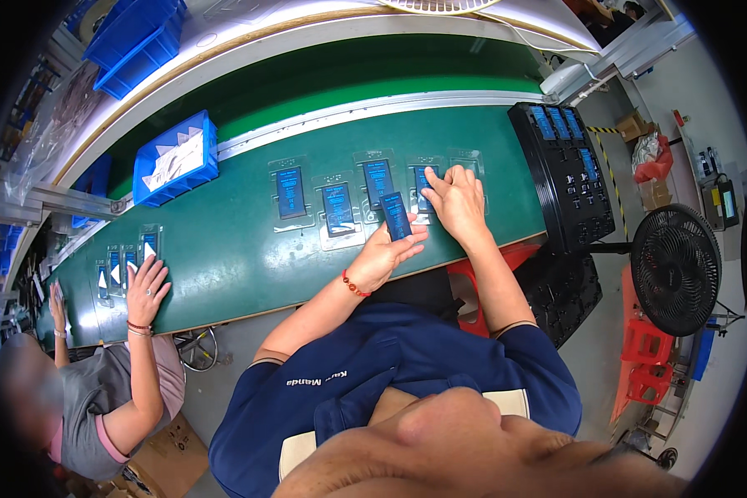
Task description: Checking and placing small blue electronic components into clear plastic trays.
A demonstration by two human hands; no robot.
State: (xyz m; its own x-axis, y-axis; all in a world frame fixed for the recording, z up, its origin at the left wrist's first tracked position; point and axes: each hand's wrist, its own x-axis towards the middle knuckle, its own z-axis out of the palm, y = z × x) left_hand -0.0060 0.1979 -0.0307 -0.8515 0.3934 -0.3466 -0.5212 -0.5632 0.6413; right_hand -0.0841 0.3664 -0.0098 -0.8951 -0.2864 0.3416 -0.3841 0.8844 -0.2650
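My left hand point(386, 256), with a red bead bracelet on its wrist, grips a flat dark-blue battery point(397, 217) between thumb and fingers, just above the bench. My right hand point(459, 203) bends over another flat battery point(423, 184) lying in a see-through plastic tray. Its thumb and fingertips close on that battery's upper right edge. To the left, similar batteries lie in see-through trays: one behind my left hand point(379, 178), one beside it point(338, 207) and one farther left point(290, 192). Partly behind my right hand is another see-through tray point(468, 156).
The green bench point(224, 257) carries a blue bin point(178, 184) of white sheets. Black racks point(568, 220) with blue batteries stand at its right end, near a black fan point(676, 270). At left, a co-worker's hand point(146, 292) rests by more trays. Red stools point(646, 344) stand right.
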